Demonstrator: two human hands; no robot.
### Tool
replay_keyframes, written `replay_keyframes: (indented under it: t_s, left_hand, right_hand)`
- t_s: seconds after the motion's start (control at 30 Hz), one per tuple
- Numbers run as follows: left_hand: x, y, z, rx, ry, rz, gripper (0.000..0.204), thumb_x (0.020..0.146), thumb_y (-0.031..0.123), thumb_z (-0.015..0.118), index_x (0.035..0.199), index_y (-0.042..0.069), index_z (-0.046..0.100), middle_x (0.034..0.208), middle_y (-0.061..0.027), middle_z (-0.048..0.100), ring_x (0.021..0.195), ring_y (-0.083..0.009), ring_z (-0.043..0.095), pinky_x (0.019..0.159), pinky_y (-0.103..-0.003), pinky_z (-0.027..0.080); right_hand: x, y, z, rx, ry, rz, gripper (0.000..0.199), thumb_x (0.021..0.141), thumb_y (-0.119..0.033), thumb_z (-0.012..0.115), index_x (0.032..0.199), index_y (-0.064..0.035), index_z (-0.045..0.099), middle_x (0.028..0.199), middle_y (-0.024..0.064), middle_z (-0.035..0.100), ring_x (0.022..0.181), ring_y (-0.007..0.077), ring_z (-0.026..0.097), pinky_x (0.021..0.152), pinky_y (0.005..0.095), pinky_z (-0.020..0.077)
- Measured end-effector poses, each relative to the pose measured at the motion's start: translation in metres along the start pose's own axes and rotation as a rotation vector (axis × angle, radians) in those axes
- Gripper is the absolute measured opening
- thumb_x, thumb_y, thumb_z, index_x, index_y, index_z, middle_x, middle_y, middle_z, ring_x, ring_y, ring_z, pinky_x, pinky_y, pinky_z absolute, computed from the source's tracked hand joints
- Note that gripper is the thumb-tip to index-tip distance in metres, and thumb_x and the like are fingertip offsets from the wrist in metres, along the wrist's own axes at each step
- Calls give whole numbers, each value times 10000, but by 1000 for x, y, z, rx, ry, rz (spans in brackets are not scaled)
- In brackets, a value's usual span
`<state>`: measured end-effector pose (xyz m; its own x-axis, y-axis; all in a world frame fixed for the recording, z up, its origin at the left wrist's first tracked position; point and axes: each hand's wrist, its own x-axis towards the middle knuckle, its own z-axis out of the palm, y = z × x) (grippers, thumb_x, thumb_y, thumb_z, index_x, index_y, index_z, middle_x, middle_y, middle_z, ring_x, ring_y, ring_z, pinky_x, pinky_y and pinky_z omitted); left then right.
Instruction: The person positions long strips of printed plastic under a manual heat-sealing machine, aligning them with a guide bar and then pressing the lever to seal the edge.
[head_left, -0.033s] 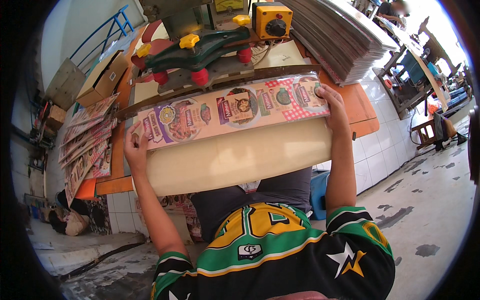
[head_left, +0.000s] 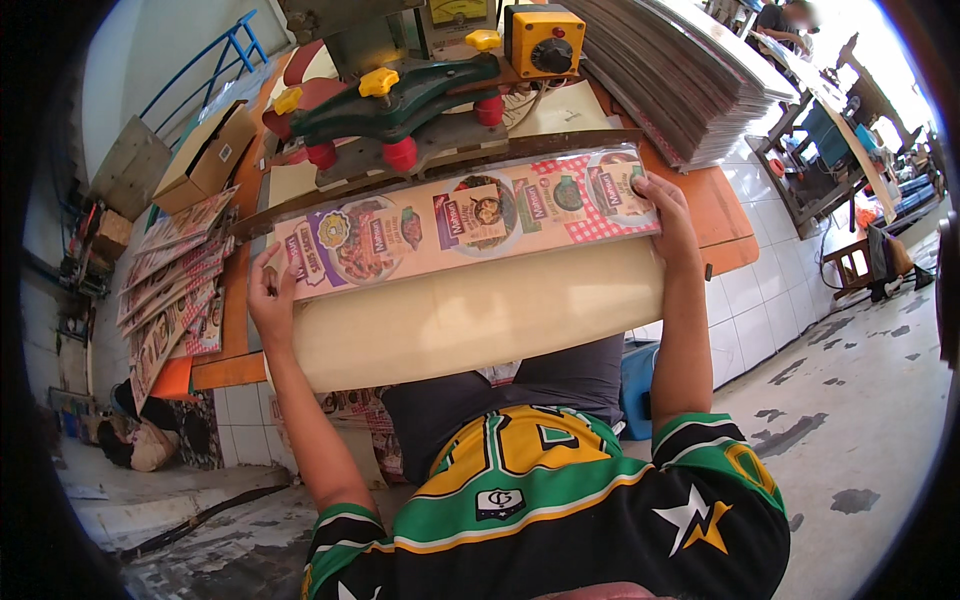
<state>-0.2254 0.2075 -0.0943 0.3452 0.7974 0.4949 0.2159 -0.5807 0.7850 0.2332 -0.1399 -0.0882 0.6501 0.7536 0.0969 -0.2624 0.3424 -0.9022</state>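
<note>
A long printed strip (head_left: 410, 235) with food pictures and a glossy clear film lies crosswise before me, close against a dark metal bar (head_left: 440, 163). My left hand (head_left: 271, 295) holds its left end, the thumb by the edge and the fingers partly hidden. At the far right end my right hand (head_left: 667, 212) grips the corner, thumb on the printed face. Under the strip a cream sheet (head_left: 480, 310) bends down over the table's front edge toward my lap. Behind the bar stands a press with a dark green arm (head_left: 400, 105), yellow knobs and red feet.
On the orange table (head_left: 715, 220), a fanned pile of printed strips (head_left: 180, 270) lies left, near an open cardboard box (head_left: 205, 155). A yellow control box (head_left: 545, 42) with a dial stands behind. A tall sheet stack (head_left: 670, 80) rises at back right. Other people are farther off.
</note>
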Motion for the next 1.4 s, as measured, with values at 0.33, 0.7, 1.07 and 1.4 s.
replay_keyframes:
  t_s: [0.33, 0.7, 1.07, 1.4]
  left_hand:
    - [-3, 11, 1, -107, 154, 3, 525, 958, 94, 680, 1437, 56, 470, 679, 73, 387, 653, -27, 348, 639, -176, 307]
    - [3, -33, -13, -130, 190, -126, 294, 998, 210, 660, 1214, 18, 603, 715, 58, 575, 634, -3, 430, 566, -174, 332]
    - [3, -35, -13, -138, 195, -40, 267, 1018, 285, 633, 954, 36, 562, 821, 22, 597, 758, -34, 506, 678, -194, 411]
    - [6, -36, -18, -64, 333, 25, 289, 1018, 304, 632, 983, 28, 556, 890, 6, 574, 846, -76, 514, 776, -227, 435]
  right_hand:
    - [-3, 4, 4, -31, -81, -64, 348, 1001, -190, 617, 1259, 44, 627, 1105, 86, 715, 966, 123, 681, 865, 282, 550]
    - [-5, 2, 4, -38, -110, -43, 280, 990, -169, 620, 1161, 46, 674, 1034, 76, 726, 922, 113, 681, 835, 268, 549]
    - [-7, 3, 4, -137, -137, -96, 290, 999, -193, 614, 1154, 45, 674, 1043, 72, 724, 944, 110, 671, 850, 272, 531]
    - [-10, 4, 12, -320, -119, -80, 309, 963, -207, 690, 1121, 58, 697, 1019, 70, 726, 883, 103, 654, 790, 263, 527]
